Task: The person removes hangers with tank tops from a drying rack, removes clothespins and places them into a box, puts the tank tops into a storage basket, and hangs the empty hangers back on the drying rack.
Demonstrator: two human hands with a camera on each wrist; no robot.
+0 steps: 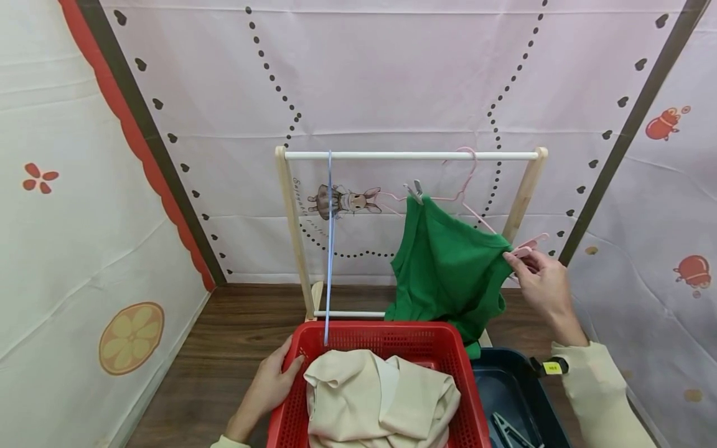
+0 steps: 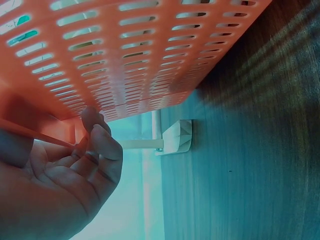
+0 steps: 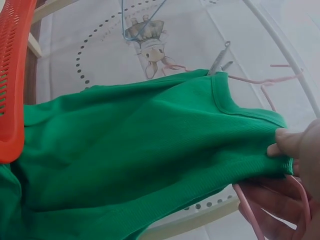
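Observation:
A green tank top (image 1: pixel 454 261) hangs from a pink hanger (image 1: pixel 466 186) on the rack's white top rod. A grey clothespin (image 1: pixel 415 191) sits at its left shoulder. My right hand (image 1: pixel 540 280) pinches the other shoulder strap between thumb and fingers, close to the hanger's pink end (image 3: pixel 250 212); the right wrist view shows this pink part passing by my fingers. With my left hand (image 1: pixel 271 379) I grip the left rim of a red plastic basket (image 1: pixel 476 398). Folded cream cloth (image 1: pixel 381 398) lies inside it. The tank top's lower edge is partly hidden behind the basket.
A blue hanger (image 1: pixel 330 249) hangs edge-on at the left of the wooden rack (image 1: pixel 291 230). Right of the basket, a dark blue tray (image 1: pixel 518 386) holds grey-green clothespins (image 1: pixel 510 432). Printed cloth walls surround the wood-patterned floor (image 1: pixel 185 373).

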